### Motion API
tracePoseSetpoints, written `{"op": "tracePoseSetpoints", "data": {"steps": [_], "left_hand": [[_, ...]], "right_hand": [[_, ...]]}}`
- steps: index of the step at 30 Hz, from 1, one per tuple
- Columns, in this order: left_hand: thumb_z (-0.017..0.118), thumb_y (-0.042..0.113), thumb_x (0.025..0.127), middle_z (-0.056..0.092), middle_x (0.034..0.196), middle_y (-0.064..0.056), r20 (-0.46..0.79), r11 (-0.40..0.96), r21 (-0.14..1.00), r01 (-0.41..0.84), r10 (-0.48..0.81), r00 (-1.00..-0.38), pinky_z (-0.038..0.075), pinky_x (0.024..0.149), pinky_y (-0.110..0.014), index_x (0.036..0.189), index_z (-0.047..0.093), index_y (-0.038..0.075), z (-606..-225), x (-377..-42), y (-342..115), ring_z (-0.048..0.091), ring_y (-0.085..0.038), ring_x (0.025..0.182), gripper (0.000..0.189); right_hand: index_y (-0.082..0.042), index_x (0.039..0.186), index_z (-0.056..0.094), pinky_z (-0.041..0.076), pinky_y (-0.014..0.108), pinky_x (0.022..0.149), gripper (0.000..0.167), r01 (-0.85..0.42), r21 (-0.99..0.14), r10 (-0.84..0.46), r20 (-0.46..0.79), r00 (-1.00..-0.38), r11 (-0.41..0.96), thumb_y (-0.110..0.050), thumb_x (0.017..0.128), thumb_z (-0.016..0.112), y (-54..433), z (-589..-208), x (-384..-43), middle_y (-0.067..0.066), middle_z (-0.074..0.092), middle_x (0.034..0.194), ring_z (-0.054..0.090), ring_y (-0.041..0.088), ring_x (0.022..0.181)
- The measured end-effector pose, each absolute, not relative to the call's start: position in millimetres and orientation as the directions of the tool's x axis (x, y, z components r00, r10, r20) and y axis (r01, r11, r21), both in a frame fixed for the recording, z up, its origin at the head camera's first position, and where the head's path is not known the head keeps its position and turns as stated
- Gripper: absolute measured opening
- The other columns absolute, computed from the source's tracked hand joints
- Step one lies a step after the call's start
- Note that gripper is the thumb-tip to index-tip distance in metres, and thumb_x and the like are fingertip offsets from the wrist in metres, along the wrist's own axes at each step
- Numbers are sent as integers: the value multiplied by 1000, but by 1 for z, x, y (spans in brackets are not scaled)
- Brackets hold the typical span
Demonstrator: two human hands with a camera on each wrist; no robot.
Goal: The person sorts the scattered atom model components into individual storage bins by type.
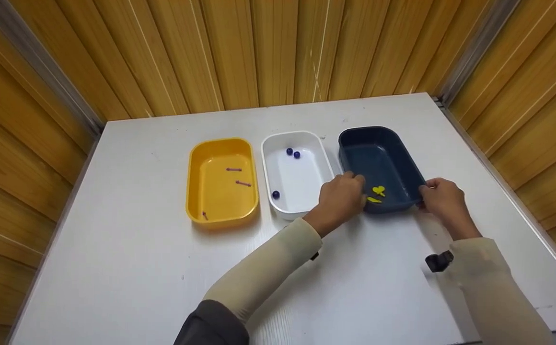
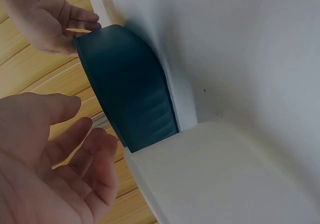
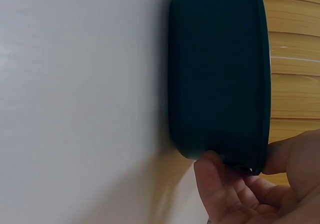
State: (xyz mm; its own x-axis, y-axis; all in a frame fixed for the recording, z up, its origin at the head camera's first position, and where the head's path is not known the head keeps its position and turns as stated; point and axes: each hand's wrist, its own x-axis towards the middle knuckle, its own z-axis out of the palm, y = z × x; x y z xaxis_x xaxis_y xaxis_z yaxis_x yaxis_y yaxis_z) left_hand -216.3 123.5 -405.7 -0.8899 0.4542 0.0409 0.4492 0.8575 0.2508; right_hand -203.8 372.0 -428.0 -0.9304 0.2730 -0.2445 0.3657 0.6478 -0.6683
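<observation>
A dark blue tray (image 1: 378,160) sits at the right of the table with a few small yellow pieces (image 1: 377,190) near its front end. My right hand (image 1: 443,201) pinches the tray's front right corner. In the right wrist view the thumb lies at the rim and the fingers (image 3: 212,176) press the outer wall. My left hand (image 1: 342,199) is by the front left corner, over the gap between the blue and white trays. The left wrist view shows its fingers (image 2: 102,154) loosely bent beside the blue tray (image 2: 125,89), with nothing between thumb and fingers.
Left of the blue tray stands a white tray (image 1: 295,184) holding three dark blue beads (image 1: 296,155). Farther left is a yellow tray (image 1: 218,196) with three small purple sticks (image 1: 243,183). Wood-patterned panels (image 1: 278,52) enclose the white table (image 1: 129,249) at the back and sides.
</observation>
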Motion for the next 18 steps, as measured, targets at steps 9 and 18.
{"op": "tracePoseSetpoints", "data": {"steps": [9,18], "left_hand": [[64,45,98,66,129,1,111,851,253,460,447,-888,54,92,-35,132,64,19,-401,-209,94,62,-17,113,43],[60,53,97,48,156,-8,128,890,218,400,380,-916,42,114,-47,150,47,15,-403,-207,58,47,-28,143,66]], "right_hand": [[8,130,59,56,34,74,47,281,-608,298,-75,-951,742,-28,104,46,368,-429,-200,30,68,115,71,33,95],[13,137,53,37,66,104,53,114,-554,242,163,-957,825,-30,104,50,349,-420,-195,39,52,137,46,56,128]]}}
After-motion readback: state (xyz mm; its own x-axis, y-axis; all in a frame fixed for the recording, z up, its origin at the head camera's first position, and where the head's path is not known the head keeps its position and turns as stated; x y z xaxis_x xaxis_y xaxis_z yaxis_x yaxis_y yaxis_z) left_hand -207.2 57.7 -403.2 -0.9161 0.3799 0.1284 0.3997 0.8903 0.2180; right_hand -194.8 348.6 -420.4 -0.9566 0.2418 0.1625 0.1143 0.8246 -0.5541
